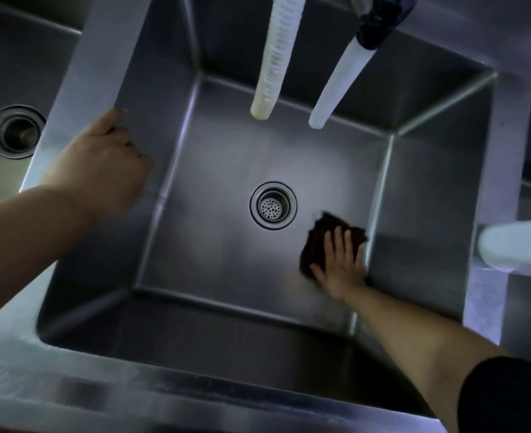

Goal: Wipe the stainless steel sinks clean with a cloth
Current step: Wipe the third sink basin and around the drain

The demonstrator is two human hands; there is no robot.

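Fingers point(339, 242) of the right hand point(340, 260) lie straight and spread, pressing a dark crumpled cloth point(320, 235) flat.

Below them, the deep square stainless steel sink point(226, 260) carries the cloth on its floor, beside the right wall and right of the round perforated drain point(273, 206). Left hand point(101, 164) rests on the sink's left rim, fingers apparently curled over the edge.

Two pale ribbed hoses point(274, 57) point(340, 79) are hung over the far half of the deep square stainless steel sink point(226, 260). The sink floor around the round perforated drain strainer point(273, 206) is unobstructed. The right-hand rim is overhung by a white rounded object point(517, 246).
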